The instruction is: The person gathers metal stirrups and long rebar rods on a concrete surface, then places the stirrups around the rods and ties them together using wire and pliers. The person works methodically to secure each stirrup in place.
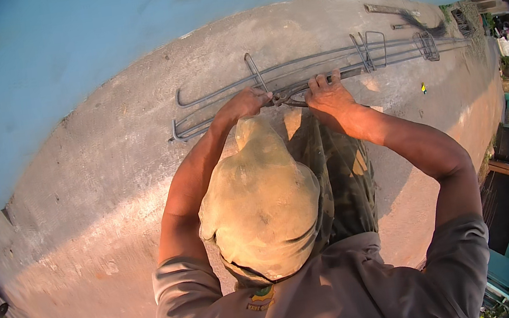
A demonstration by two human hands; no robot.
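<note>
Several long steel reinforcing bars (214, 93) with hooked left ends lie across the concrete, just beyond my knees. A bent wire stirrup (255, 71) stands around them, close above my left hand (247, 104). That hand is closed in a pinch at the bars, beside the jaws; what its fingertips hold is too small to make out. Dark metal pincers (290, 100) have their jaws at the bars, right next to my left fingertips. Their handles run rightward into my right hand (328, 96), which is closed on them, its fingers partly hidden.
More stirrups (375, 50) sit along the bars to the right, some bunched near the far end. A pipe-like piece (390, 10) and dark loose wire (426, 24) lie beyond. A blue wall (122, 35) borders the concrete floor (94, 161). A small yellow item (423, 88) lies at right.
</note>
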